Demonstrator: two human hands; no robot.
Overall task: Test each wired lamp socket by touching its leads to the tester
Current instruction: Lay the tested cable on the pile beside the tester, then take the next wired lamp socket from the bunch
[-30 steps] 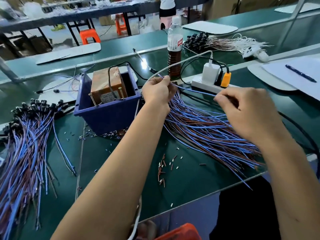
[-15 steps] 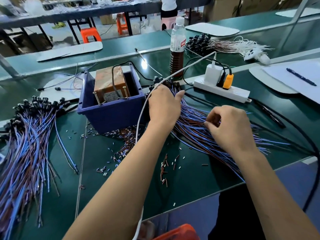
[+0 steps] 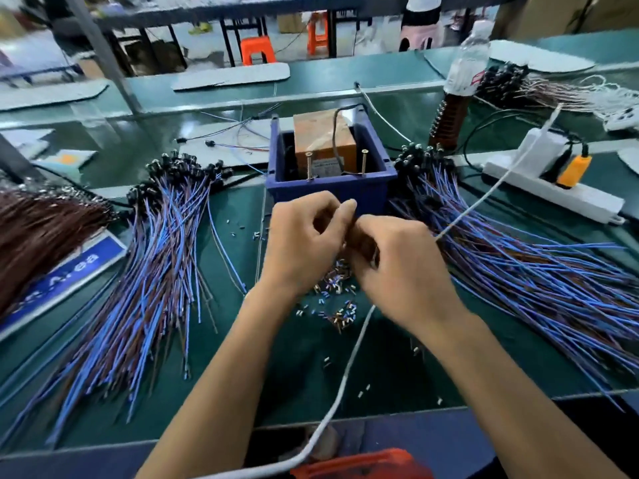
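The tester is a brown box in a blue bin, with two upright screws at its front edge. My left hand and my right hand meet just in front of the bin, fingertips pinched together. What they pinch is mostly hidden; it looks like the lead ends of a wired lamp socket. A fan of blue and brown wired sockets lies to the right, and another pile to the left, black sockets pointing away from me.
Cut insulation bits litter the green mat under my hands. A white cable runs from a power strip down to the table's near edge. A bottle stands behind the right pile. Brown wires and a blue sign lie far left.
Both hands left the right wire pile and came together in front of the blue bin. The view swung left, showing more of the left pile.
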